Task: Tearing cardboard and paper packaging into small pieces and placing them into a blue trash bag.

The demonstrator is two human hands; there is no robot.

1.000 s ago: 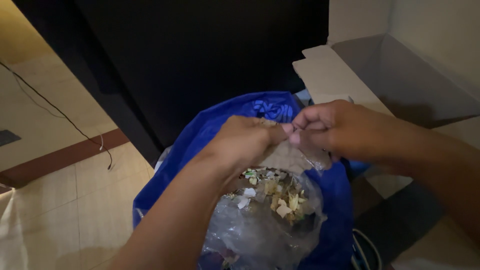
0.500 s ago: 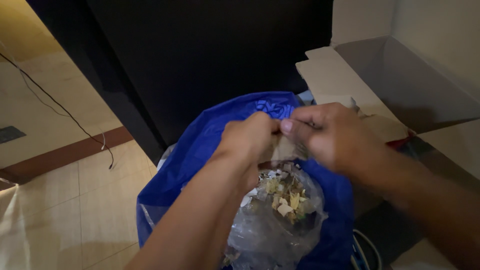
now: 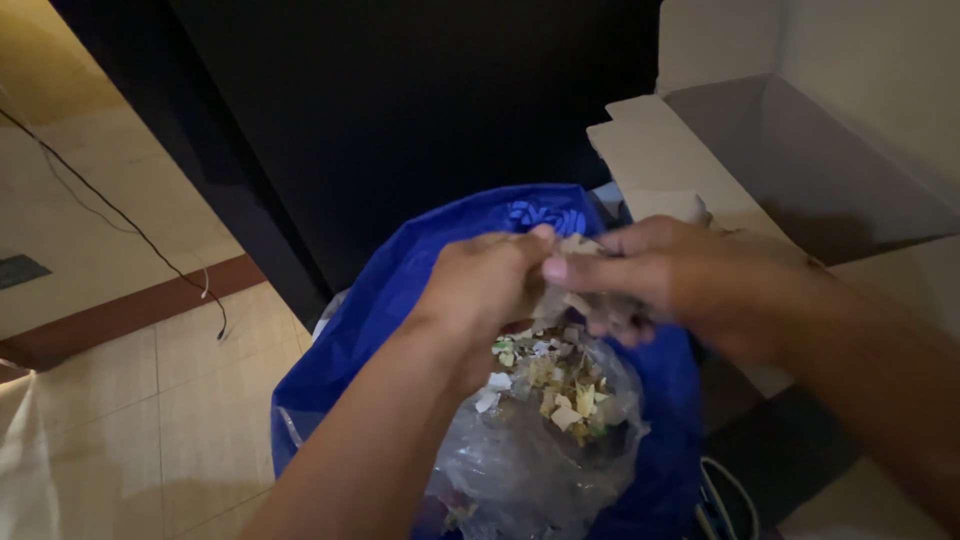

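A dark cabinet (image 3: 400,110) walls off the space behind the blue bag (image 3: 400,290); an open cardboard box (image 3: 760,160) crowds its right side; pale tiled floor (image 3: 150,400) lies free to the left; both hands block the bag's mouth.

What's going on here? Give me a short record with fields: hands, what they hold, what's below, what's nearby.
Left hand: pinching a brownish scrap of paper
Right hand: pinching the same scrap, fingertips meeting the left's
Below: clear plastic bag of torn bits, inside a blue bag
Right side: open cardboard box
Floor: pale tiles, thin black cable
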